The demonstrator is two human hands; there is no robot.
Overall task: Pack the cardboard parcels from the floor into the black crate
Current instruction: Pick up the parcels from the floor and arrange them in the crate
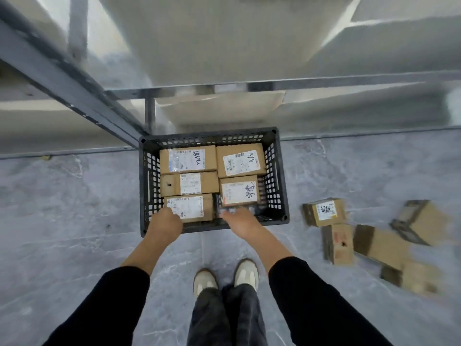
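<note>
The black crate (277, 171) stands on the floor in front of my feet, against a metal shelf. Several labelled cardboard parcels lie flat inside it: three in a left column and two on the right. My left hand (166, 222) is curled over the near left corner of the nearest left parcel (192, 208). Just right of that parcel, my right hand (239, 219) reaches over the crate's near rim, its fingers stretched out above the bare near-right part of the crate floor. Whether it touches the parcel is unclear.
Several loose cardboard parcels lie scattered on the grey floor to the right of the crate, the closest (324, 211) label-up and another (338, 243) just behind it. Grey metal shelving (74, 78) rises behind and to the left. My shoes (245, 272) stand just short of the crate.
</note>
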